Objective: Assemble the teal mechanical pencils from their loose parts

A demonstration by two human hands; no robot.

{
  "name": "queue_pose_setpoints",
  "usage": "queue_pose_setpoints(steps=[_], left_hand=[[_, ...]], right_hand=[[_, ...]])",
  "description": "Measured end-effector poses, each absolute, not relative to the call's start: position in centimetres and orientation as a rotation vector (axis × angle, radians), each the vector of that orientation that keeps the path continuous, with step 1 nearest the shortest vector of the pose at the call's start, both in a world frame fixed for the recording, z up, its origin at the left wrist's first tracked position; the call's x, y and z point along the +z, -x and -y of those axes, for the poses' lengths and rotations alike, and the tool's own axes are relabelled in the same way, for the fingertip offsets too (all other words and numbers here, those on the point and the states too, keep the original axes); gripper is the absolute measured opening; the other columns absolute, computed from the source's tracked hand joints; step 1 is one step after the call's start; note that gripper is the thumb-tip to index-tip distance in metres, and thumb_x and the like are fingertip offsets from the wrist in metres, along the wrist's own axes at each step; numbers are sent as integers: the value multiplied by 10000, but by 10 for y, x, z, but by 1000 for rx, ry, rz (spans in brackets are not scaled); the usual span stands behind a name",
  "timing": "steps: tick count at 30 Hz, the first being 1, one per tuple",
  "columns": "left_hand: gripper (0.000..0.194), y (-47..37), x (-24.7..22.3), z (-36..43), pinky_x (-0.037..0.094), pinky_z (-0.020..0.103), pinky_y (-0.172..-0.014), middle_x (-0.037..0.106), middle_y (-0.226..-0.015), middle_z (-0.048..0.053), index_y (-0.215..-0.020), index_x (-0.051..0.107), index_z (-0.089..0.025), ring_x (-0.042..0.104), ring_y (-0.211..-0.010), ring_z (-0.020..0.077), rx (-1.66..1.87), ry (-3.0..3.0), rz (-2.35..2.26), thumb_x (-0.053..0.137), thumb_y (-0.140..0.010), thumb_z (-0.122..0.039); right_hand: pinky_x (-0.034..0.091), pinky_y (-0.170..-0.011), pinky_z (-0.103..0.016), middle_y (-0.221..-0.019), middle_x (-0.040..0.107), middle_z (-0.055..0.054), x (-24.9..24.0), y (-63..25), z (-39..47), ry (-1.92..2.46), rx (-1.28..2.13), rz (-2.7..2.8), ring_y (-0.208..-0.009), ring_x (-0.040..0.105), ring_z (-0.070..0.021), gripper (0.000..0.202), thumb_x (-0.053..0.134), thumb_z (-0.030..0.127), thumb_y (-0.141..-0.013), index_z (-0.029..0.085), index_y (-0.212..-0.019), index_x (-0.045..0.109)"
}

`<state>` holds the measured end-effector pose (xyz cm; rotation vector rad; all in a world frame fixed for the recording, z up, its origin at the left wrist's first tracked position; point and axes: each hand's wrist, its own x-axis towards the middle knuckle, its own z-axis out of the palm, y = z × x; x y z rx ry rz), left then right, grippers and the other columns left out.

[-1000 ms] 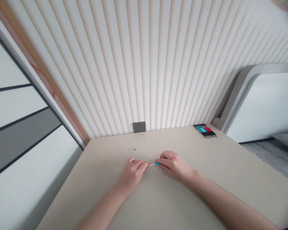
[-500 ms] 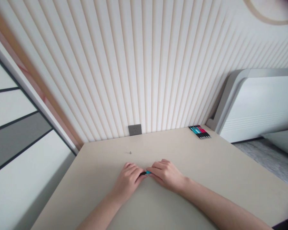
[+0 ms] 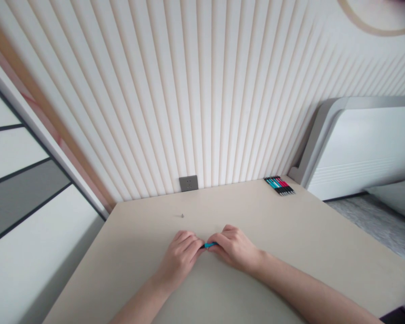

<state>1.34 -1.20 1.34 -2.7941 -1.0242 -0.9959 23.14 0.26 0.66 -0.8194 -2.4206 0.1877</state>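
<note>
Between my two hands, low over the desk, is a blue pen (image 3: 209, 245) with a black end. My left hand (image 3: 181, 253) pinches the black end, most of which its fingers cover. On the blue barrel my right hand (image 3: 234, 245) is closed, hiding the far part of the pen. A tiny grey metal piece, perhaps a pen tip (image 3: 182, 216), stands on the desk beyond my left hand.
Toward the back right corner of the beige desk (image 3: 148, 225) lies a row of several blue, red and black pens (image 3: 279, 185). A dark wall socket (image 3: 188, 183) sits at the back edge. A bed headboard (image 3: 361, 144) rises on the right.
More of the blue barrel shows between my hands now, and less of the black end. The fingers of both hands have shifted slightly along the pen.
</note>
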Motion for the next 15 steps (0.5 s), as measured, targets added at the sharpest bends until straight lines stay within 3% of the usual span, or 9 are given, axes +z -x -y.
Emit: queue_pose_setpoints(steps=[7, 15], left_hand=[[77, -15, 14, 13, 411, 337, -753, 584, -782, 24, -887, 563, -164, 519, -801, 188, -962, 2805, 1022, 533, -944, -206], [181, -12, 10, 11, 472, 337, -810, 608, -917, 70, -1102, 569, -182, 553, -869, 191, -1104, 2925, 1102, 442, -974, -186]], right_hand=[[445, -665, -214, -768, 698, -1, 8, -229, -1, 948, 498, 2429, -685, 640, -130, 218, 390, 262, -979, 221, -993, 604], [481, -773, -227, -941, 706, -27, 10, -231, -2, 966, 578, 2287, -846, 653, -136, 172, 473, 281, -955, 220, -1043, 607]])
